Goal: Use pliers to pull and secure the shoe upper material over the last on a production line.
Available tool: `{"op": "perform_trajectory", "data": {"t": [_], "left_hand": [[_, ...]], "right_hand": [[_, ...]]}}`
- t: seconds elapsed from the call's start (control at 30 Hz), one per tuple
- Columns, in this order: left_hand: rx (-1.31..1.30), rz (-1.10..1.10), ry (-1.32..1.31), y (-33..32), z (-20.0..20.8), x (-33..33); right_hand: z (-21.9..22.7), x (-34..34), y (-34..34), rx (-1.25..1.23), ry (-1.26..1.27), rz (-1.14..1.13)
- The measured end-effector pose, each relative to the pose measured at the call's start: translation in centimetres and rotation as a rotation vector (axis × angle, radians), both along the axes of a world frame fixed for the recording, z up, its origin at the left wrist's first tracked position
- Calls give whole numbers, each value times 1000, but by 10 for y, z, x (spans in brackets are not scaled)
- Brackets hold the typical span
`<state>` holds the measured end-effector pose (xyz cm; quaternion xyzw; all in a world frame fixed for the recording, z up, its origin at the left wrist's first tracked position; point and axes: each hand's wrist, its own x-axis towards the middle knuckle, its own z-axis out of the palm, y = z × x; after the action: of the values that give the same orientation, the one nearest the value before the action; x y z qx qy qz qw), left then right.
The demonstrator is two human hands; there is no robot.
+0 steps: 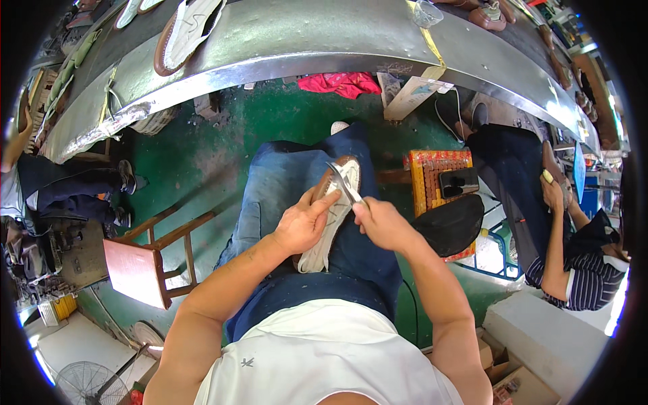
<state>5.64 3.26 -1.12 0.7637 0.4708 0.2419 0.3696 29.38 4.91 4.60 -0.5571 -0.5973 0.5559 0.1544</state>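
Note:
A white lace-up shoe (pixel 329 236) with a brown sole edge lies across my lap, its toe pointing away from me. My left hand (pixel 302 224) is closed around its side, with the index finger stretched along the upper. In my right hand (pixel 383 223) is a curved metal hand tool (pixel 346 183), gripped near its lower end. The tool's bent tip hangs over the toe area; I cannot tell whether it touches the shoe. Its exact kind is unclear, and my fingers cover its handle.
A metal-topped workbench (pixel 304 37) curves across the front, bearing another white shoe (pixel 187 35) and a clear cup (pixel 428 13). A wooden stool (pixel 138 270) stands left. To my right, a phone (pixel 459 183) rests on a beaded seat (pixel 424 177). Co-workers sit at both sides.

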Motion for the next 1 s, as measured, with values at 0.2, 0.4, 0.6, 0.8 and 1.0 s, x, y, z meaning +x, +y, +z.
{"op": "perform_trajectory", "data": {"t": [0.2,0.4,0.6,0.8,1.0], "left_hand": [[-209,146,-74,-10,-11,-1],[-455,136,-84,-3,-9,-7],[-758,103,-385,10,-2,-19],[-937,81,-511,22,-7,-23],[-920,87,-577,18,-18,-22]], "right_hand": [[-4,-3,2,167,-161,125],[-6,-10,-29,327,-260,270],[11,15,-56,0,-188,193],[35,4,-66,75,-258,489],[35,-20,-67,253,-454,605]]}}
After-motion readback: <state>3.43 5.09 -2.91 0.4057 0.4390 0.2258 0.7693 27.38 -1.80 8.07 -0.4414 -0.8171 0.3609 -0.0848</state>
